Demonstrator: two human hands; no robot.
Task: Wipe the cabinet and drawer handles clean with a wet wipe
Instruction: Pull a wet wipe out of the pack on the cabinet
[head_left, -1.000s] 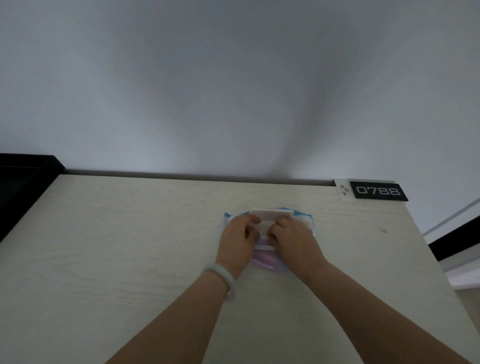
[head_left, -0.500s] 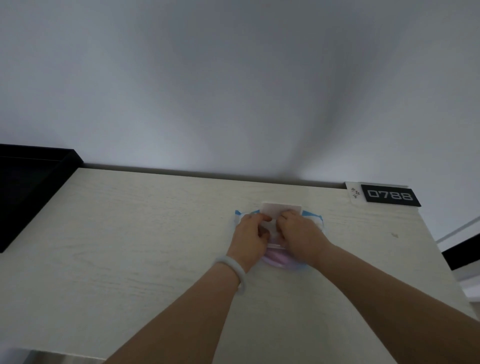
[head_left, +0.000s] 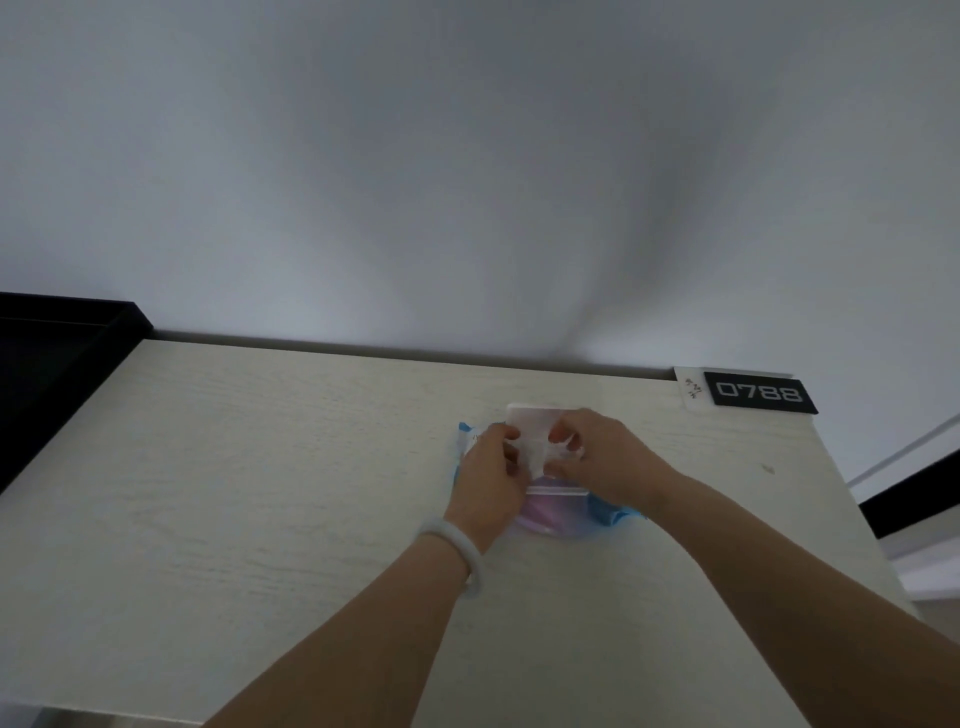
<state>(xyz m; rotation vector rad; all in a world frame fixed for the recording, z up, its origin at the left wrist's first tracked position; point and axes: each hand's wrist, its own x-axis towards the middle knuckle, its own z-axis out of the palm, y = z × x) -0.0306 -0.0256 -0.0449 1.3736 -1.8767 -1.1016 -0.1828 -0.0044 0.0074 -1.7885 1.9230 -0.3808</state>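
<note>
A blue and pink pack of wet wipes (head_left: 558, 514) lies flat on the pale wooden cabinet top (head_left: 260, 493), its white lid (head_left: 532, 417) flipped up at the far side. My left hand (head_left: 491, 475), with a pale bangle on the wrist, presses on the pack's left half. My right hand (head_left: 605, 457) pinches a crumpled white wet wipe (head_left: 540, 454) that stands partly out of the pack's opening. No cabinet or drawer handles are in view.
A black number plate reading 0788 (head_left: 759, 393) with a small white tag sits at the top's far right corner. A plain wall rises behind. A black frame (head_left: 67, 332) lies at the left, and a dark strip (head_left: 919, 488) at the right.
My right hand's fingers have drawn a wet wipe up out of the pack's opening. The left hand stays pressed on the pack. The view has shifted slightly.
</note>
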